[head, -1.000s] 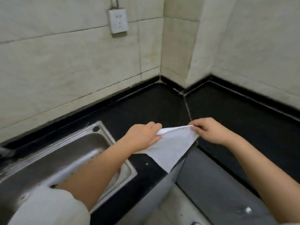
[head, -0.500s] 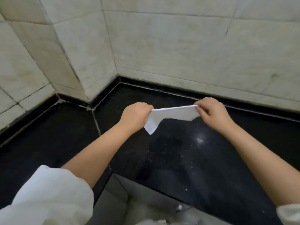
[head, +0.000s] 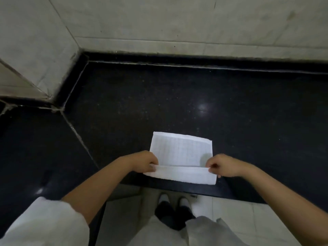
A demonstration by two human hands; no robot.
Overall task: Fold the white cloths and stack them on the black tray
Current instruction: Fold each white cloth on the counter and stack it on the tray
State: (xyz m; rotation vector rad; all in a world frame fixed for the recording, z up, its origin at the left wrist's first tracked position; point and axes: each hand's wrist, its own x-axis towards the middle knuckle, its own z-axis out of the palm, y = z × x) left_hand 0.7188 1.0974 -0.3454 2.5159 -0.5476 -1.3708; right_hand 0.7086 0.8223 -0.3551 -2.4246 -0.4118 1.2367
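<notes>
Nearest the camera, two white sleeves and the person's pale garment fill the lower edge. Between them, the floor of light tiles shows the person's feet in dark socks and light footwear, standing just in front of the worktop edge.

Both bare forearms reach forward over the near edge of the black worktop. The left hand has its fingers curled, pinching the left end of a raised fold on the white cloth. The right hand has its fingers curled likewise, pinching the right end of the same fold. The fold runs straight between the two hands.

The white cloth lies flat on the worktop, close to its near edge, between the hands. Its near strip is doubled over toward the person; the remaining panel extends away from the hands and lies flat. The far right corner looks slightly uneven, with a second layer showing at the edge.

Beyond the cloth, the worktop surface is dark and speckled, with a light reflection to the right. A seam runs diagonally across the worktop at left. The worktop ends at a black upstand, above which stands a pale tiled wall with a corner at left.
</notes>
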